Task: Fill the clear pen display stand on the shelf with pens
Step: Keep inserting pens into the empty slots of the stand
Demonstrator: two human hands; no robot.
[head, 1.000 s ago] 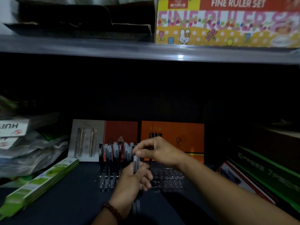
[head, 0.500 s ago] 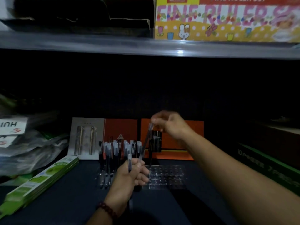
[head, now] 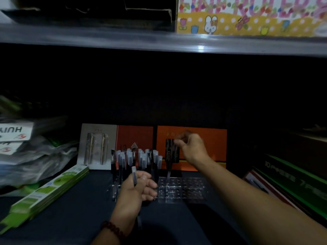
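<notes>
The ruler box [head: 247, 16] at one o'clock is cut by the top edge, and the label [head: 14, 132] at nine o'clock by the left edge, beside blurred bags [head: 35, 156]. The left hand [head: 136, 190] hides the lower part of its pen [head: 134, 175] and the left front of the stand [head: 182, 190]. Whether the thin pen [head: 169, 174] in the right hand [head: 192, 147] reaches a hole is too dim to tell.

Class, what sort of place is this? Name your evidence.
Probably a stationery shop shelf: a boxed ruler set above, carded pens leaning behind, and a clear pen display stand partly filled.
</notes>
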